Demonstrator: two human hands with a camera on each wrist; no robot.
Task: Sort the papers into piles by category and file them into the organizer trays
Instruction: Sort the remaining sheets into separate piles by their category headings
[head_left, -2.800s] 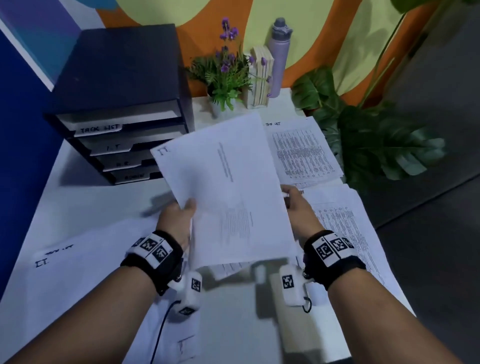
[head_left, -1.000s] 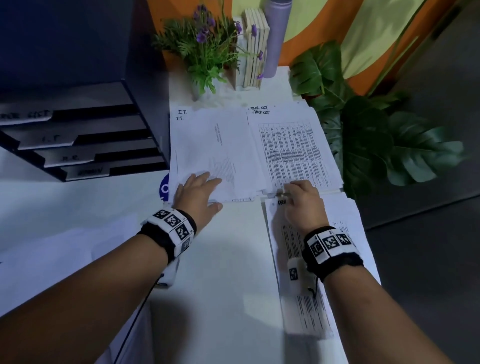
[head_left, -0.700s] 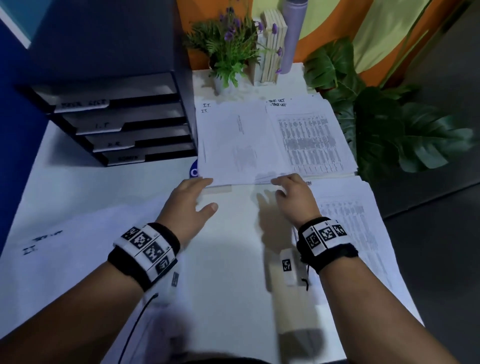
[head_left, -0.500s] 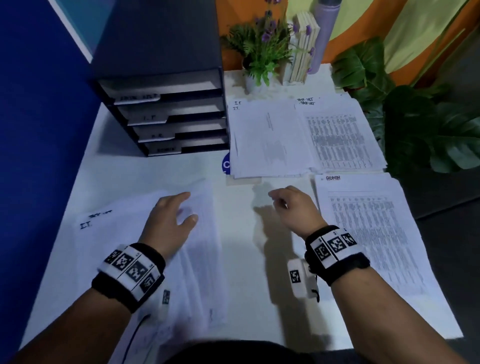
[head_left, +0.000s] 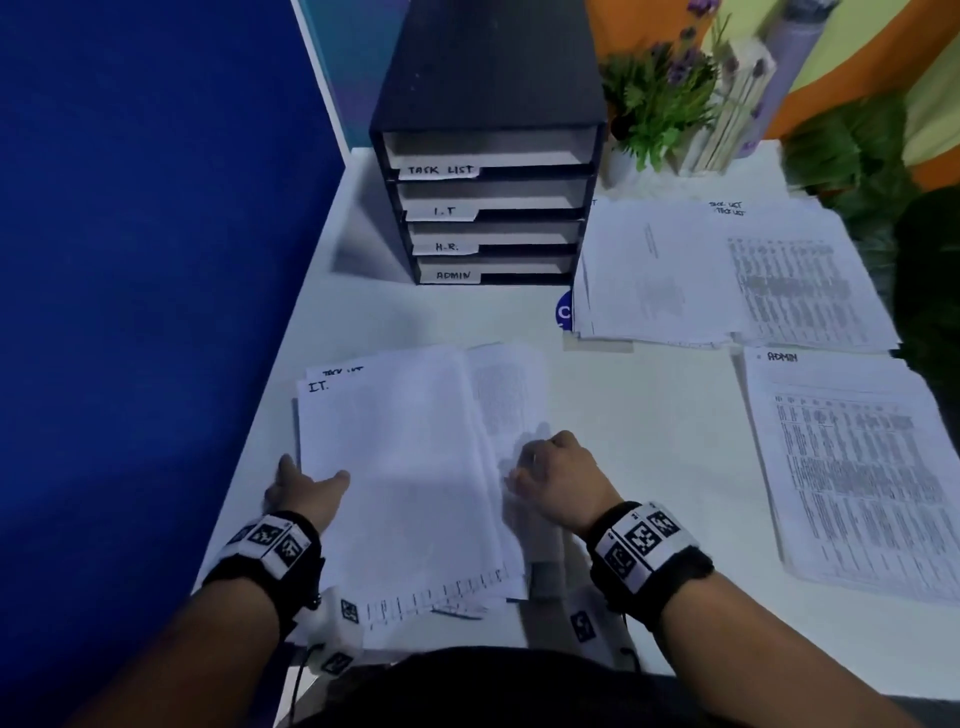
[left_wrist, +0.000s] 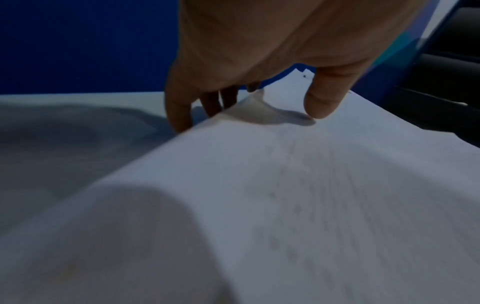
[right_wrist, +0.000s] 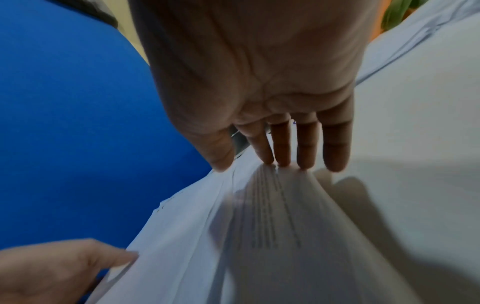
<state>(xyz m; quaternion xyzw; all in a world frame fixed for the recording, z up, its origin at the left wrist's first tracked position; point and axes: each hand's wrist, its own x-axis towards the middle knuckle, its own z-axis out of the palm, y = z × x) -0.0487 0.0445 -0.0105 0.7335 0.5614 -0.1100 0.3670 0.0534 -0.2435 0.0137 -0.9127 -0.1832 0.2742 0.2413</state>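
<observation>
A loose stack of papers (head_left: 410, 483), top sheet marked I.T., lies at the table's front left. My left hand (head_left: 306, 486) grips its left edge, thumb (left_wrist: 322, 102) on top and fingers (left_wrist: 182, 117) down beside and under the edge. My right hand (head_left: 545, 467) holds the right edge, thumb on top and fingertips (right_wrist: 283, 158) against the fanned, lifted sheets (right_wrist: 272, 216). The black organizer (head_left: 488, 104) stands at the back with trays labelled TASK LIST, I.T., H.R. and ADMIN. Sorted piles lie on the right: I.T. (head_left: 660, 270), task list (head_left: 800, 280), ADMIN (head_left: 857, 467).
A blue wall runs along the table's left edge. Behind the piles stand a small potted plant (head_left: 660, 104), upright books (head_left: 727, 119) and a purple bottle (head_left: 784, 62). Large green leaves (head_left: 924, 270) overhang the right edge. A blue sticker (head_left: 563, 312) shows beside the I.T. pile.
Both hands have drawn back from the far I.T. pile to the near stack. The left hand went from resting flat on it to gripping its left edge; the right hand came over to its right edge.
</observation>
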